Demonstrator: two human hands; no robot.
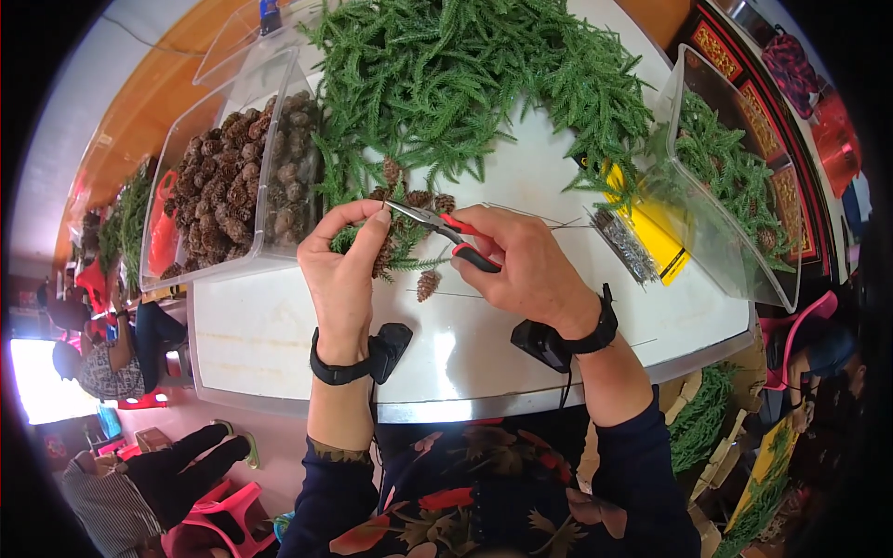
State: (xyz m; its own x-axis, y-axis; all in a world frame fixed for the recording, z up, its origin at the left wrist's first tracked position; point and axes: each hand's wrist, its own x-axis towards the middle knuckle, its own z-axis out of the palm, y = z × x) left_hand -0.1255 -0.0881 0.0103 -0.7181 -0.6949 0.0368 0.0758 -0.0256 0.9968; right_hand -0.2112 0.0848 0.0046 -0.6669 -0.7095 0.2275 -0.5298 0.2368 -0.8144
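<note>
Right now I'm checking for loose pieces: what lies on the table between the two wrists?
In the head view, one small pine cone and a thin wire lie on the white table between the left hand and right hand.

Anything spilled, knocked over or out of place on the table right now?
One small pine cone lies loose on the white table, below the hands and apart from the bin of pine cones. Otherwise nothing stands out; both clear bins sit upright.
</note>
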